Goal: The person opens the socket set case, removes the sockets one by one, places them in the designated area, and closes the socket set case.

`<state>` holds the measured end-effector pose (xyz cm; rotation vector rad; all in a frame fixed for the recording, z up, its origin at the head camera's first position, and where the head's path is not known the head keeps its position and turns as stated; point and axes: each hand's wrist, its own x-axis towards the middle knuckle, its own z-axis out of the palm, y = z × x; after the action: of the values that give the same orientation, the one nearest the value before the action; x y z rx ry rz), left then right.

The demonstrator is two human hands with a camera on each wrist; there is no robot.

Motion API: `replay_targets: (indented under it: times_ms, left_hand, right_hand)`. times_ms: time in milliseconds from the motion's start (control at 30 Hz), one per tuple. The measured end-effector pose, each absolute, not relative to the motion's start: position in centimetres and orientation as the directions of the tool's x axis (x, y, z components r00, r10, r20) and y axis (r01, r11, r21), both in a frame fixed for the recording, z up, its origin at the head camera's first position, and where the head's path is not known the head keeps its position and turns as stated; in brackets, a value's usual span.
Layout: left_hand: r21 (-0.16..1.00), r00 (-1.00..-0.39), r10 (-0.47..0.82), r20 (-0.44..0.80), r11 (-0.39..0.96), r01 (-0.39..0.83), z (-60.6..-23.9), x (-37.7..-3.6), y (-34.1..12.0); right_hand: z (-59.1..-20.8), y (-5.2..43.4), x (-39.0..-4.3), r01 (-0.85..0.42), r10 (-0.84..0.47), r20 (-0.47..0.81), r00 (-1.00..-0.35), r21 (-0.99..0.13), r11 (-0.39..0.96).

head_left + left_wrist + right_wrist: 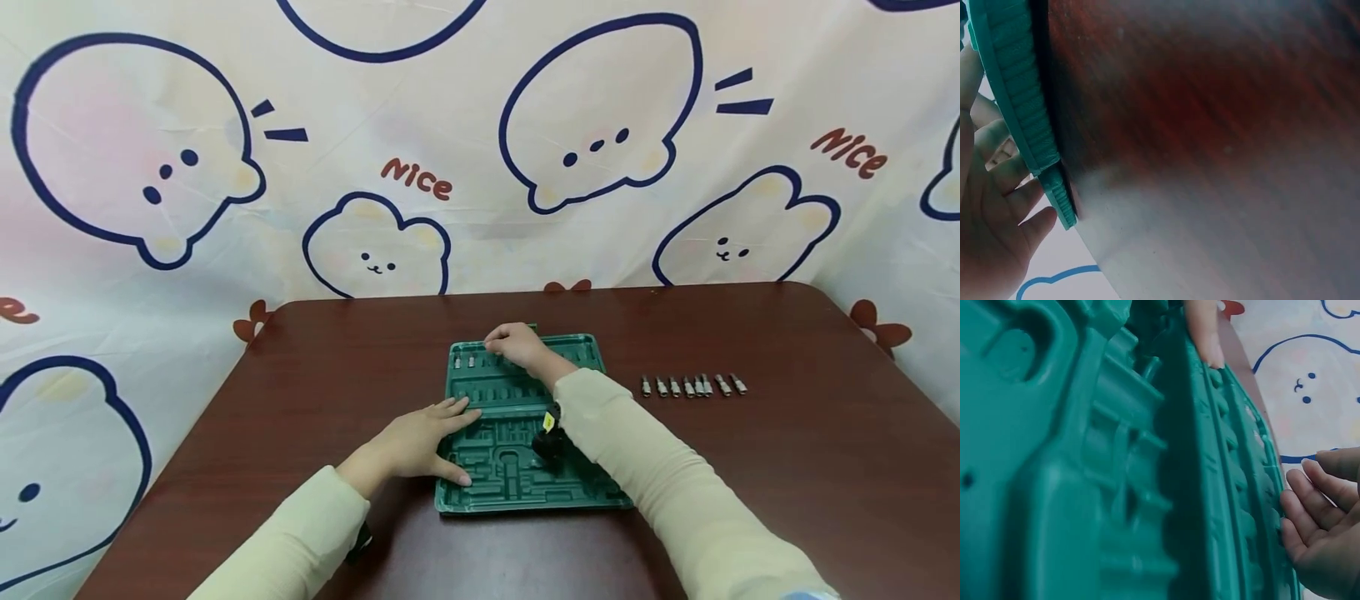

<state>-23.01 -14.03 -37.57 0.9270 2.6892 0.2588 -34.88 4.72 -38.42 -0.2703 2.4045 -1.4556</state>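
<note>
Backdrop (420, 179) reads "Nice" | left hand (420, 442), right hand (517, 343) on green tray (517, 492)

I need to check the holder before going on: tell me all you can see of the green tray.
The green tray looks like moulded plastic, rectangular with a raised rim and many shaped recesses. It lies flat on the dark wooden table. Two small metal bits sit in its far left slots. The left hand rests flat on its left edge; the right hand reaches to its far row.
</note>
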Motion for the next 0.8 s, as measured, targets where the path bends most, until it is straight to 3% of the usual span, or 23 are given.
replay_targets:
  times_ms: [400,800]
  left_hand:
    - [0.225,-0.756,0.617,-0.219,0.785,0.577,-37.8,-23.2,-14.1]
    - [0.212,-0.747,0.63,-0.214,0.776,0.594,-37.8,-23.4,-14.1]
  right_hand:
    - [-38.9,1.9,-35.8,-0.078,-0.382,-0.209,-0.9,-0.786,0.613]
    - [-39.2,0.9,-35.4,0.09,-0.18,-0.21,-0.961,-0.854,0.513]
